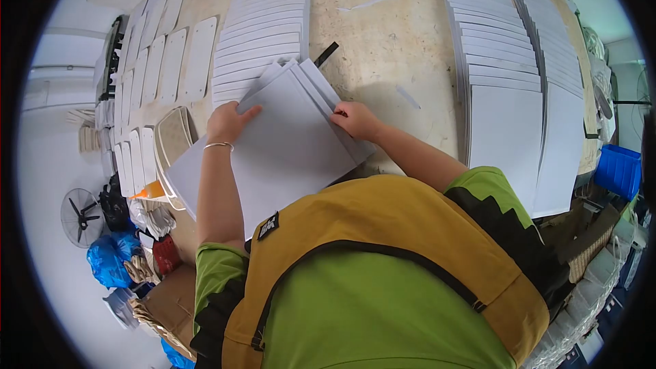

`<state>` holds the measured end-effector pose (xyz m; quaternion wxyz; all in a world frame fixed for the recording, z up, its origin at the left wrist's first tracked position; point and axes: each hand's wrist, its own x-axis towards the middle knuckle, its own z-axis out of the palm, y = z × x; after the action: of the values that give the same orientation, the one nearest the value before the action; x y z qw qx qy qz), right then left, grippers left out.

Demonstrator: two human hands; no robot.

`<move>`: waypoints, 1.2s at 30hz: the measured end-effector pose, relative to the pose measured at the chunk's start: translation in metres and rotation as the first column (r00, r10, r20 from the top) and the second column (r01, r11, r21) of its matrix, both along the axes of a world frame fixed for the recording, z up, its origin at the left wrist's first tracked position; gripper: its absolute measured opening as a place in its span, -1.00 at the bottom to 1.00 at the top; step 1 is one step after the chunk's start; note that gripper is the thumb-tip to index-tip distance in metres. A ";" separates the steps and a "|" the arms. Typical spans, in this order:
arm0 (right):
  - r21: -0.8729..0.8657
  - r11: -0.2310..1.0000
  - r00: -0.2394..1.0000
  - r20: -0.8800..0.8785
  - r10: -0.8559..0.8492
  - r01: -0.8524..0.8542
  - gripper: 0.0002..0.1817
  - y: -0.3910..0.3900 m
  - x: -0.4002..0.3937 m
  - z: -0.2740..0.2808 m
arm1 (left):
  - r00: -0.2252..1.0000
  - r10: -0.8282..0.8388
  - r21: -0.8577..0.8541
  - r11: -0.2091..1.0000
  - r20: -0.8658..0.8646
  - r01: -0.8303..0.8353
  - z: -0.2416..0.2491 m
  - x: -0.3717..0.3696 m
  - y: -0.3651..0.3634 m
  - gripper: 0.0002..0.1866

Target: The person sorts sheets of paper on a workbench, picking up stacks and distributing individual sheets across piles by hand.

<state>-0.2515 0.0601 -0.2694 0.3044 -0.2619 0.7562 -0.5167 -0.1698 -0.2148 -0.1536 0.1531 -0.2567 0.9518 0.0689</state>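
A loose, fanned bundle of pale grey boards (287,137) lies tilted in front of my body, over the near end of an overlapping row of similar boards. My left hand (232,123) grips the bundle's left edge, thumb on top and the fingers mostly hidden. At the right edge, my right hand (357,121) is closed, its curled fingers pinching the edges of the boards. A black strip (328,53) sticks out just beyond the bundle on the table (383,41).
Overlapping boards (502,123) form long rows at the right; another row (263,27) runs ahead. Small white panels (174,61) lie at the left, near cream curved pieces (174,143) and an orange bottle (152,190). Beyond the table stand a fan (80,217) and a blue bin (618,171).
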 end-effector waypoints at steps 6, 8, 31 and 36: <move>0.055 0.998 0.984 -0.175 0.017 -0.008 -0.76 0.003 -0.001 -0.007 | 0.997 0.006 -0.054 0.998 -0.072 -0.010 -0.015 0.010 0.000 -0.24; 0.044 0.999 0.985 -0.174 0.013 -0.005 -0.76 0.004 -0.001 -0.008 | 0.999 0.010 -0.082 0.997 -0.034 -0.013 -0.011 0.011 0.005 -0.26; -0.146 0.968 0.959 -0.227 0.169 -0.205 -0.77 0.019 0.005 0.079 | 0.910 -0.211 0.021 0.972 -0.356 0.234 -0.016 0.025 -0.006 -0.40; -0.543 0.825 0.745 0.482 0.461 -0.159 -0.74 0.009 -0.006 0.079 | 0.960 0.000 0.182 0.982 -0.281 0.053 0.014 0.042 -0.002 -0.46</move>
<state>-0.2571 0.0695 -0.1905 0.5368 -0.2780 0.4176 -0.6783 -0.1278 -0.2171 -0.1391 0.0416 -0.2159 0.9565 0.1917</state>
